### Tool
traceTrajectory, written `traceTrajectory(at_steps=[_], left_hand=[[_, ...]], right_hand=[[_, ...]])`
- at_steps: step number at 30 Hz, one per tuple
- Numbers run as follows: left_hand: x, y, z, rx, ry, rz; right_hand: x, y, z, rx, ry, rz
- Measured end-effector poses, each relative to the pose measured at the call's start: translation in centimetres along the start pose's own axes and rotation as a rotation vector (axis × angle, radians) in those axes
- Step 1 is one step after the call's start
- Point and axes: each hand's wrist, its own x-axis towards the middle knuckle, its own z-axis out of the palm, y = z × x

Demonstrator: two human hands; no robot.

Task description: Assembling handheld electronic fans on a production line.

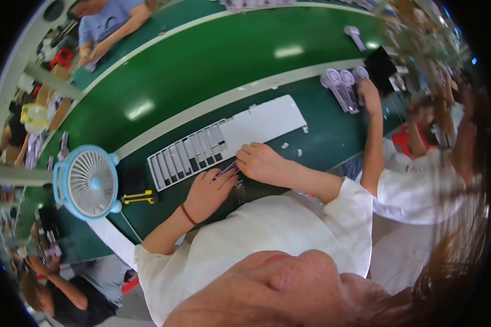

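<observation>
My left hand (205, 195), with a reddish band on its wrist, has its fingers closed on a slim purplish strip-like piece (226, 170). My right hand (261, 163) is closed at the piece's other end, its fingertips close to those of the left. The piece is mostly covered by fingers, so its kind is unclear. Just beyond both hands lies a long white sheet (282, 115), its left half divided into narrow slots, several of them showing dark. A small clear-looking object (240, 192) is below my fingertips on the green table.
A light-blue fan (94, 182) stands at the left, beside a yellow-and-black tool (139, 197). Small white scraps (285, 145) dot the table (316, 150). On the right, a co-worker's hand (370, 95) touches lilac handheld fans (339, 86). Another person (106, 27) works across the green belt (213, 71).
</observation>
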Motion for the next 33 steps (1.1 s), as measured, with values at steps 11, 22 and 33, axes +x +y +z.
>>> traceTrajectory(at_steps=[11,22,33], left_hand=[[0.7,-0.1,-0.5,-0.029,-0.02,0.019],[0.3,0.0,0.2,0.057,-0.013,0.036],[0.3,0.6,0.2,-0.003,-0.039,0.027]], right_hand=[[0.1,0.5,0.5,-0.062,-0.036,-0.064],[0.8,1.7,1.6,0.005,0.01,-0.11],[1.6,7.3,2.6,0.707,-0.212,0.358]])
